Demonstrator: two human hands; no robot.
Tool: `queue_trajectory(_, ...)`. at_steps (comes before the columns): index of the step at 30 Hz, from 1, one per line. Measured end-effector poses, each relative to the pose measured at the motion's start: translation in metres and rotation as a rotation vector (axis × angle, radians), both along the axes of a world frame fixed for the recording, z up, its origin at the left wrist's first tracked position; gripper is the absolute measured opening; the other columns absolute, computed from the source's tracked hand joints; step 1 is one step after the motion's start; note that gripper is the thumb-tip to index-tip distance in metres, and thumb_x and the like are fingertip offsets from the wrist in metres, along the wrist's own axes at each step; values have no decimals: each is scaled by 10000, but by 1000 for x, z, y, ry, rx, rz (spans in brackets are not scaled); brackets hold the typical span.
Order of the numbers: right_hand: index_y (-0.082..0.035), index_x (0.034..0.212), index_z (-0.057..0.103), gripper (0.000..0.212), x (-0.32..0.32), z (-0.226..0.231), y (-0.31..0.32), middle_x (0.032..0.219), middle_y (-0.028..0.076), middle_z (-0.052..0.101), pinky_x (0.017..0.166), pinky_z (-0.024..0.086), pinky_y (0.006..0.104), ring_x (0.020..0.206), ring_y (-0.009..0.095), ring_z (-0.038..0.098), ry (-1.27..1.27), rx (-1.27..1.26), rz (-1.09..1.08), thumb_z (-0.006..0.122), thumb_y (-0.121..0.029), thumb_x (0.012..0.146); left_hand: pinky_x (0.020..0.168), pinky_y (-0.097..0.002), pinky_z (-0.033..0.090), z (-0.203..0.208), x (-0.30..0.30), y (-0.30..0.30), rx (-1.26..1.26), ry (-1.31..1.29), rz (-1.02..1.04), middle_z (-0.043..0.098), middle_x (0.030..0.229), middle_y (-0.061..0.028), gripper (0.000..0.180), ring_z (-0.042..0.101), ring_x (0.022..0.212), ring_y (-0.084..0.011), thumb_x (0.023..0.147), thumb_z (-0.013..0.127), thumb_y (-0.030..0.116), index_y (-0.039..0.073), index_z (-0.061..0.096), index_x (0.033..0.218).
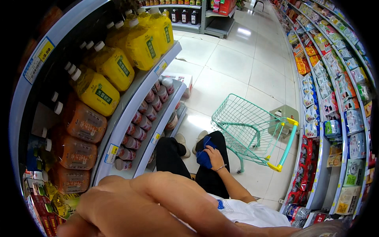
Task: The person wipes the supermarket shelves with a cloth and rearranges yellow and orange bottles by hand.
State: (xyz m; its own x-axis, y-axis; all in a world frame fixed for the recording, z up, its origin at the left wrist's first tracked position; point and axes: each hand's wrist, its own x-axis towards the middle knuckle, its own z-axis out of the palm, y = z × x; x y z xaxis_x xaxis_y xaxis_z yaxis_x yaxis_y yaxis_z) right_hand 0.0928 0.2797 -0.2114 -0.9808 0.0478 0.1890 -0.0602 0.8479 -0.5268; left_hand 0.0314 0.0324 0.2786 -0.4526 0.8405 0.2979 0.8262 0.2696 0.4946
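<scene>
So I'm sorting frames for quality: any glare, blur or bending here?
Head view: ceiling light glares off the white floor tiles; shelf edges bow with fisheye; the left hand, close to the lens, looks soft and oversized; corners are black.

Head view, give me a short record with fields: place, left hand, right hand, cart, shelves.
place: shop aisle with a tiled floor
left hand: raised close to the camera, whether its grip holds anything cannot be told
right hand: resting on the knee, grip shut on a blue cloth
cart: green wire cart, standing on the person's right
shelves: yellow bottles above, small jars below
</scene>
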Motion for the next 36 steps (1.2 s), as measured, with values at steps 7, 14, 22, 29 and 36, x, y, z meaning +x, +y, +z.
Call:
queue_trajectory(7, -103, 1176, 571, 507, -6, -10, -2, 1293, 128, 514, 916, 428, 428, 1058, 376, 545, -40, -86, 12, 700, -176, 691, 761, -350, 455, 5, 15, -1, 1, 65, 38, 599, 877, -72, 281, 540, 726, -198, 940, 539, 367, 103, 540, 1036)
queue_trajectory(14, -58, 1411, 394, 534, -76, 76, -20, 1137, 101, 625, 763, 558, 286, 975, 193, 655, -388, -1229, -203, 599, -145, 925, 1089, -433, 320, -114, -73, -3, 285, -140, 102, 542, 1325, -191, 768, 490, 1252, -331, 814, 705, 458, 31, 442, 1396)
queue_trajectory(22, -22, 1290, 491, 399, -156, 329, -48, 1145, 155, 587, 680, 557, 286, 783, 199, 691, -426, -718, 724, 566, -226, 956, 1088, -394, 336, -189, -93, -37, 433, -167, 335, 481, 1382, -175, 650, 472, 1277, -313, 773, 562, 14, 55, 429, 1408)
queue_trajectory(29, -20, 1262, 544, 498, -347, 381, -35, 1162, 148, 620, 650, 559, 294, 838, 198, 687, 438, -104, 127, 605, -393, 937, 911, -464, 470, -174, -157, -55, -139, 171, 959, 546, 1146, -206, 710, 549, 1079, -380, 739, 633, -6, 135, 441, 1408)
queue_trajectory(36, -76, 1276, 615, 706, -428, 410, -68, 1142, 193, 667, 770, 540, 339, 927, 289, 680, 387, 144, -102, 560, -638, 852, 767, -431, 512, -196, -171, -51, -214, 437, 955, 560, 1021, -155, 675, 583, 954, -342, 734, 719, 121, 95, 468, 1359)
